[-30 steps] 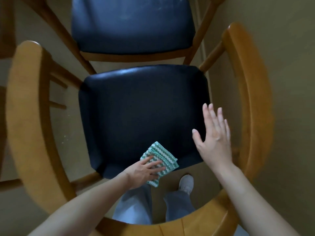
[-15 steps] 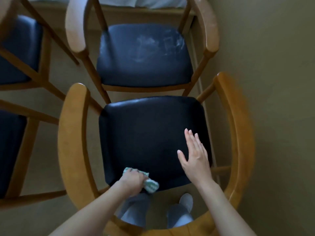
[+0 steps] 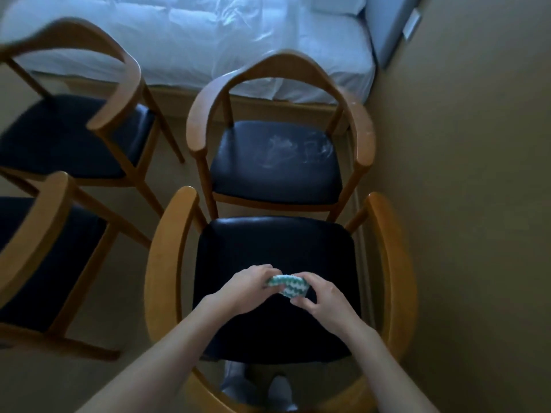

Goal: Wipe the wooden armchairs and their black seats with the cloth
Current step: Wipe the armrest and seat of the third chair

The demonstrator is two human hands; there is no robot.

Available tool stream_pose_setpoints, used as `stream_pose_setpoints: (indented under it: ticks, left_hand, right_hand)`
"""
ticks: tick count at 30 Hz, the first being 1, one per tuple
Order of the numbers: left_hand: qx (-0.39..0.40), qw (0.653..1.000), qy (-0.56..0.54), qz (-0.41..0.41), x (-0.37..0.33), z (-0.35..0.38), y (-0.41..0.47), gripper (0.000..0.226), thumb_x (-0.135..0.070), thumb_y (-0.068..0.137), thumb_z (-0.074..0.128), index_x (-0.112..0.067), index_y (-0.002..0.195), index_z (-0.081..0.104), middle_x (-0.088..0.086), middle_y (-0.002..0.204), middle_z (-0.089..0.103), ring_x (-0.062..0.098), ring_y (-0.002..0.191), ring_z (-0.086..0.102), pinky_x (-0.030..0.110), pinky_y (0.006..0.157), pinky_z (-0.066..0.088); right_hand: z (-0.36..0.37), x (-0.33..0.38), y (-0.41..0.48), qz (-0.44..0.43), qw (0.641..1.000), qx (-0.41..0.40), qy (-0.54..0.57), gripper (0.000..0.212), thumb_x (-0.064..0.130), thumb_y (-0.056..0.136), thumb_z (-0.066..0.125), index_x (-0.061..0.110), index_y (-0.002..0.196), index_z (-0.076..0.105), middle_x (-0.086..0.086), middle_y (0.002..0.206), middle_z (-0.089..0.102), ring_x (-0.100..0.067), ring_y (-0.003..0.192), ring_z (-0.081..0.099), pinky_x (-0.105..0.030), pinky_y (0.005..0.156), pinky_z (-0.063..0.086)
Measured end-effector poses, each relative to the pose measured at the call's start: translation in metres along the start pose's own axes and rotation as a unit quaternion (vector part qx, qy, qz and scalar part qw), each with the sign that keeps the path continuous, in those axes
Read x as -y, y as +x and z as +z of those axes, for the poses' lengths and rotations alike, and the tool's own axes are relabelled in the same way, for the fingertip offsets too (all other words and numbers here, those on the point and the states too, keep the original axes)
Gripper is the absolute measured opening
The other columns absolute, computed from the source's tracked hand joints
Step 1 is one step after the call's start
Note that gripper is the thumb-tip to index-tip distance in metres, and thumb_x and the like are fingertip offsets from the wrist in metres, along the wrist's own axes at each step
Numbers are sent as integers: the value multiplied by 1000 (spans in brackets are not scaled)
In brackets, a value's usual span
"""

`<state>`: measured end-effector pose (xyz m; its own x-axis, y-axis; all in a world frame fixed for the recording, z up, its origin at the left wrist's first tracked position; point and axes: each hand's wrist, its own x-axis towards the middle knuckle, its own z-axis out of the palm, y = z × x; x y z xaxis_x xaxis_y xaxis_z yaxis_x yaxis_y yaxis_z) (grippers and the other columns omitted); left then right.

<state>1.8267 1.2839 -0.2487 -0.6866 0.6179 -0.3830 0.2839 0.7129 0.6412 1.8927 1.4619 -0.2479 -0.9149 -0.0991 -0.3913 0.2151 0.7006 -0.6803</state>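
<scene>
I stand behind the nearest wooden armchair, whose curved backrest runs below my arms. Above its black seat both hands hold a green-and-white zigzag cloth. My left hand grips the cloth's left end with curled fingers. My right hand pinches its right end between thumb and fingers. Beyond stands a second armchair, and its black seat carries whitish smears.
Two more wooden armchairs with black seats stand to the left. A bed with white sheets lies at the back. A beige wall runs close along the right side. My feet show under the chair.
The view has tilted up, bringing the bed and the far chairs into sight. My left hand lifted the cloth from the seat's near edge, and my right hand closed onto its other end.
</scene>
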Motion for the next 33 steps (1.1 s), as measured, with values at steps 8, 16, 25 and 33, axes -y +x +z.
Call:
stream_pose_setpoints:
  ticks: [8,16,25,33]
  left_hand:
    - [-88,994,-60,-12,-26,-3,-53,10,-36,88,63,-26,91,63,-12,91,58,3,83,56,21,72,47]
    - [-101,990,-94,-26,-13,-21,-103,14,-30,88,63,-37,79,56,-12,84,61,2,75,56,20,67,45]
    - [-89,991,-91,37,54,-86,-134,8,-26,89,62,-33,87,59,-18,88,58,0,82,56,21,72,48]
    - [-116,989,-88,3,152,-157,-174,38,-39,92,54,-35,129,46,-17,129,49,-1,118,45,28,102,43]
  right_hand:
    - [-19,10,-44,-57,993,-29,102,10,23,93,56,23,82,56,3,80,63,-12,76,61,-36,68,51]
    - [1,44,-52,-77,984,29,156,21,44,86,56,27,78,49,-1,71,52,-16,65,49,-39,59,40]
    - [48,131,-14,-71,963,117,231,54,57,75,65,15,109,67,7,85,67,-8,78,60,-20,73,44]
    - [101,208,25,-46,955,-85,281,71,73,63,63,8,89,71,-12,84,72,-26,79,69,-36,70,55]
